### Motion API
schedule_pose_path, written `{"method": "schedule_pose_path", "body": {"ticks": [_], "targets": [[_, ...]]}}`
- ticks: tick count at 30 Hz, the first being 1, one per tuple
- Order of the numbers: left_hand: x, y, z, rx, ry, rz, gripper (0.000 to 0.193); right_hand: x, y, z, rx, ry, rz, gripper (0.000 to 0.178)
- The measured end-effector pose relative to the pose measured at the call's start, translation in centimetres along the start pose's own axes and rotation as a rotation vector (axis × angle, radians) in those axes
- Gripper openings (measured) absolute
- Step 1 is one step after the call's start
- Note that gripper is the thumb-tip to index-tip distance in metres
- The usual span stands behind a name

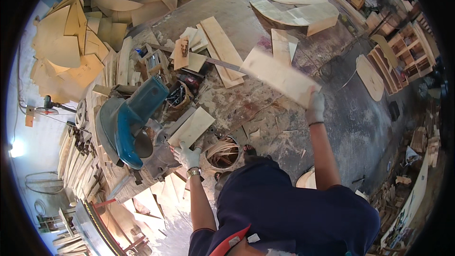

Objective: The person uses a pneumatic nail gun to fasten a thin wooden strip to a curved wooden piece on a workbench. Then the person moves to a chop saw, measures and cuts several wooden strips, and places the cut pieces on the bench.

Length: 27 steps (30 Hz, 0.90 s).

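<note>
My left hand [187, 155], in a pale glove with a watch at the wrist, grips the near edge of a short wooden board [192, 127]. That board lies tilted beside a teal mitre saw [135, 121], to the right of its blade guard. Out to the right, my right hand [316, 107], also gloved, is closed on the near right corner of a longer pale board [280, 77]. This board is slightly blurred, and its far end is close to a long metal strip [222, 64]. The right fingertips are partly hidden by the board.
A round bin [222, 152] of wood offcuts stands between my arms. Loose planks [219, 47] and a tool tub [179, 96] lie beyond the saw. Curved panels [296, 7] rest on the floor at the far right. Thin sheets [71, 42] are stacked at far left.
</note>
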State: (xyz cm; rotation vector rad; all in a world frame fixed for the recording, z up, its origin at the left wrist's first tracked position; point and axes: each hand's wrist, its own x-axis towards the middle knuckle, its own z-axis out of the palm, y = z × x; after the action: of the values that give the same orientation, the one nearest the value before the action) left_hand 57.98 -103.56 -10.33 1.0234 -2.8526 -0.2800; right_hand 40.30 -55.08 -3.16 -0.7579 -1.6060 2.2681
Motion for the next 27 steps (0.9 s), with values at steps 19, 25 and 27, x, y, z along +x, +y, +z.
{"method": "schedule_pose_path", "body": {"ticks": [19,25,27], "targets": [[-9.2,8.4,-3.6,-1.021,-0.426,-0.188,0.038,12.0,8.5,22.0,-1.127,-0.485,-0.209,0.034],[3.5,15.9,-7.0,-1.769,-0.462,-0.146,0.045,14.8,12.1,25.8,-1.321,-0.622,-0.022,0.063],[8.3,17.2,-8.7,-2.049,-0.5,-0.119,0.058,15.0,13.9,25.9,-1.256,-0.582,0.026,0.058]]}}
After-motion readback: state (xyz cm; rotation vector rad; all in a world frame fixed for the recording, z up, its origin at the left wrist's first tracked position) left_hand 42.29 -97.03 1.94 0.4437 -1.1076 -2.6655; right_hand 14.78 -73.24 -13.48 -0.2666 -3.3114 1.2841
